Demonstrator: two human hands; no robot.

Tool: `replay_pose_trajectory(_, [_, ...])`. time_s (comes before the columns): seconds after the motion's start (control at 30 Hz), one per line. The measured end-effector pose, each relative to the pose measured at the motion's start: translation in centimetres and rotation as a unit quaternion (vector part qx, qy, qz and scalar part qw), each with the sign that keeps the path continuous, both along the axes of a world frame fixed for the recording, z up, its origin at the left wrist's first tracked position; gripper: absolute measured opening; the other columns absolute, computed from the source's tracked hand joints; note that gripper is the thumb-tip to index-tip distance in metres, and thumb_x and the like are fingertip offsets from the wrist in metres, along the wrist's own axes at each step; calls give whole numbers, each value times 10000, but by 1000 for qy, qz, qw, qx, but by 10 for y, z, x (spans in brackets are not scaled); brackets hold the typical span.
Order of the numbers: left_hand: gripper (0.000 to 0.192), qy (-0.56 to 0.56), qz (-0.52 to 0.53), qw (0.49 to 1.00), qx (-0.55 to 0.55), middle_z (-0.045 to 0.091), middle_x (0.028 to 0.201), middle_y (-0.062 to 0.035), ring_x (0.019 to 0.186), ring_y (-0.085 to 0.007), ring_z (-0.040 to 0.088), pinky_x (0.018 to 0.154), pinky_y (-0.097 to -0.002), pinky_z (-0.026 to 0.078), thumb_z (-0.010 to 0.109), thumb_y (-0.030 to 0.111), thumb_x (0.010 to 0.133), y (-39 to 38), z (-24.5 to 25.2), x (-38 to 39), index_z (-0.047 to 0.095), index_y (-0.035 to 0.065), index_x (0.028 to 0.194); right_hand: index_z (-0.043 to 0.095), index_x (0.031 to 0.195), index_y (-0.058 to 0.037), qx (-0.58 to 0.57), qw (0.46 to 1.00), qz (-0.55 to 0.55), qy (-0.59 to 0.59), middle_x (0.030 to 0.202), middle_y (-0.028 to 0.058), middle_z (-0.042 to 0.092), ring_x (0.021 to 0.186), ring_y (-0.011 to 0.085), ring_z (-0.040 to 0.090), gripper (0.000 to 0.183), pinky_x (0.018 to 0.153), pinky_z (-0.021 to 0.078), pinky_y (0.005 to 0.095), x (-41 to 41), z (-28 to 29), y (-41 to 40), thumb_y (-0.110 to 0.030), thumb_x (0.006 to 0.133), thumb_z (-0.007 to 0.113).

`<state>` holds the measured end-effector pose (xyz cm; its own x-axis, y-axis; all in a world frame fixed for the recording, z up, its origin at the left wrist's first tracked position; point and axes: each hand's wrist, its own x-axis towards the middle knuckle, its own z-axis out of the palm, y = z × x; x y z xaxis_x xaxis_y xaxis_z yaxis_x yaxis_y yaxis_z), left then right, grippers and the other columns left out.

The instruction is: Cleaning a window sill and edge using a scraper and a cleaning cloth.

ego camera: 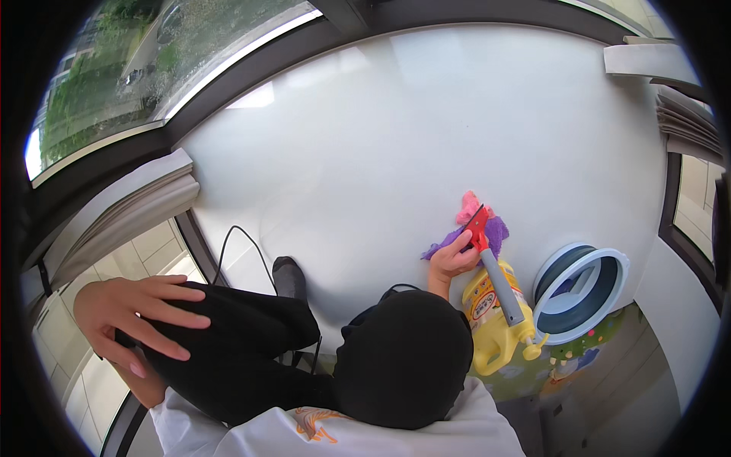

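Note:
My right hand (454, 260) grips a scraper (497, 274) by its red head, close to the dark blade. Its long grey handle slants down in front of a yellow plastic jug (485, 308) with a pump top and a label bearing writing. Just beyond the hand, a purple cloth (498, 231) and a pink cloth (468, 207) lie bunched together on a white ledge (400, 131). At the left, my left hand (145, 314) rests on my raised knee in black trousers, fingers spread and holding nothing.
A blue and grey collapsible bucket (582, 294) is right of the jug. A black cable (251, 231) loops near my socked foot (290, 277). Dark-framed windows (245, 63) enclose the ledge, with folded blinds (137, 211) at the left and more blinds (685, 117) at the right.

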<state>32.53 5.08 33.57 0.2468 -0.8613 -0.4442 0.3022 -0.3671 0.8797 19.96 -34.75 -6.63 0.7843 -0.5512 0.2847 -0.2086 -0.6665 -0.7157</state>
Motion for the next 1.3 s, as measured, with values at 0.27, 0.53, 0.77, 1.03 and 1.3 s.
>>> replay_pose_trajectory(0.27, [338,207,187,960,18,695,1272,-185,1257,-265,628,1146,-410,393,666,132,949,59,-147,-57,699,7,1261,633,1126,95,22,991,135,-11,975,191,697,800,333,655,236,719,522,406,-6,2,-31,-93,994,582])
replay_pose_trajectory(0.53, [352,100,98,983,121,696,1221,-86,1183,-188,606,1072,-332,431,553,275,1047,0,-281,-13,685,30,1261,560,1186,42,144,974,166,49,846,33,606,623,61,433,246,550,365,197,5,26,-22,-160,1059,503])
replay_pose_trajectory(0.77, [626,104,139,985,-4,579,1413,-177,1314,-276,550,1086,-392,447,655,364,963,-70,-307,-5,489,63,1486,503,1158,13,228,966,125,11,685,50,542,553,89,447,328,492,327,218,40,93,27,-298,1089,428])
replay_pose_trajectory(1.03, [873,142,279,947,-73,497,1462,-155,1303,-257,533,1079,-392,468,749,193,916,-135,-301,-44,238,107,1619,509,1169,4,537,825,172,34,806,84,615,618,96,506,335,573,417,228,77,105,111,-318,1097,445])
replay_pose_trajectory(1.3, [733,165,444,880,-33,607,1321,-100,1200,-172,578,1040,-330,466,709,174,922,-109,-293,-47,362,58,1557,602,1228,9,501,832,219,90,1076,54,671,898,98,587,312,738,467,263,85,106,94,-127,966,703])
